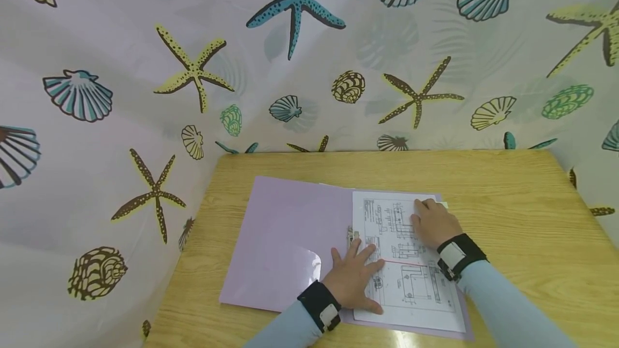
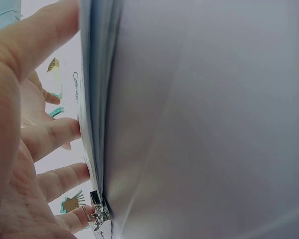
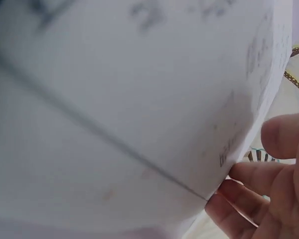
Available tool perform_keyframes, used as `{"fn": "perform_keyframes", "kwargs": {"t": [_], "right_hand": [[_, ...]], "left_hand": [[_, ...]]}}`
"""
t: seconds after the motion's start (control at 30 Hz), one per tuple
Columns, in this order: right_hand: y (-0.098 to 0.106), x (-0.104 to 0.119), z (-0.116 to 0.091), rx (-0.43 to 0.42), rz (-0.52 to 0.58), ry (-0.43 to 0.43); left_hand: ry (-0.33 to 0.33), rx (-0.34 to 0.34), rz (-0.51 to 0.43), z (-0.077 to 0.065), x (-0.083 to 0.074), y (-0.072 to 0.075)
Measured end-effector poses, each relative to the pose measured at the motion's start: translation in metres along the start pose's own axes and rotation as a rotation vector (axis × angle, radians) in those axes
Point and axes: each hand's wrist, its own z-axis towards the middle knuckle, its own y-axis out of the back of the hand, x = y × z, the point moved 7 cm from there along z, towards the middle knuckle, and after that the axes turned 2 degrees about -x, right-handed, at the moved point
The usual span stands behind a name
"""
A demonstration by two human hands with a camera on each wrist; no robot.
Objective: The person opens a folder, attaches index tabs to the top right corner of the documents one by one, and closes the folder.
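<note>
A lilac folder (image 1: pixel 295 240) lies opened flat on the wooden table. On its right half is a stack of white sheets (image 1: pixel 411 318) printed with technical line drawings, with a thin red line (image 1: pixel 406 263) across the top. My left hand (image 1: pixel 352 282) rests on the sheets' left side with fingers spread, close to the metal clip (image 1: pixel 354 234) at the fold; the left wrist view shows a fingertip beside that clip (image 2: pixel 100 213). Towards the sheets' upper right, my right hand (image 1: pixel 435 224) touches the paper with its fingertips. In the right wrist view, these fingers (image 3: pixel 256 174) meet the printed surface.
The wooden table (image 1: pixel 522 219) extends on both sides of the folder and behind it. A white cloth (image 1: pixel 329 122) printed with starfish and shells hangs along the back and sides. A small pale tab (image 1: pixel 444 204) sticks out past the sheets' upper right edge.
</note>
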Motion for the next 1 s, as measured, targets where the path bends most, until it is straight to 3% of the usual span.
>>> {"fn": "perform_keyframes", "kwargs": {"t": [0.43,0.67,1.0], "right_hand": [[-0.002,-0.001,-0.016,0.046,0.034,0.055],[0.002,-0.011,-0.027,0.004,-0.037,-0.024],[0.009,-0.006,-0.012,-0.012,-0.064,-0.039]], "left_hand": [[0.0,0.005,-0.007,0.002,0.0,-0.002],[0.003,0.002,-0.018,0.002,0.0,-0.004],[0.001,-0.001,-0.013,0.001,-0.001,-0.002]]}}
